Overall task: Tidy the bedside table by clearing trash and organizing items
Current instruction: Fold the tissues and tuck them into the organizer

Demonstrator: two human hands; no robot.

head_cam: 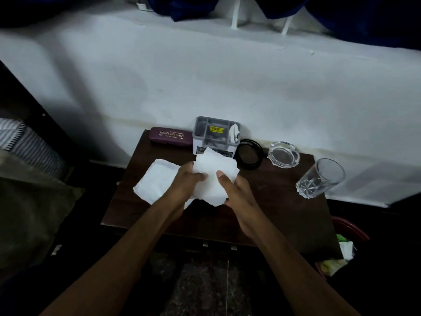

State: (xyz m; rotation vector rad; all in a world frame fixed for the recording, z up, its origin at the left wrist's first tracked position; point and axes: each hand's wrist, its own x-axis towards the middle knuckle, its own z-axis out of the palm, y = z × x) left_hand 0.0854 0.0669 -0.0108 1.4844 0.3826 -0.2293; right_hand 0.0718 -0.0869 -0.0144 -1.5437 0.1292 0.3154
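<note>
Both hands grasp one white tissue wad (213,176) above the middle of the dark counter (284,201): the left hand (186,182) grips its 9 o'clock edge, the right hand (234,190) pinches its 4 o'clock side, thumb on top. A flat tissue (157,179) lies at 9 o'clock. At 12 o'clock stand a grey organizer box (216,133) and a maroon glasses case (170,136); toward 2 o'clock, a black cable coil (249,153), ashtray (283,153) and tumbler (321,177)
</note>
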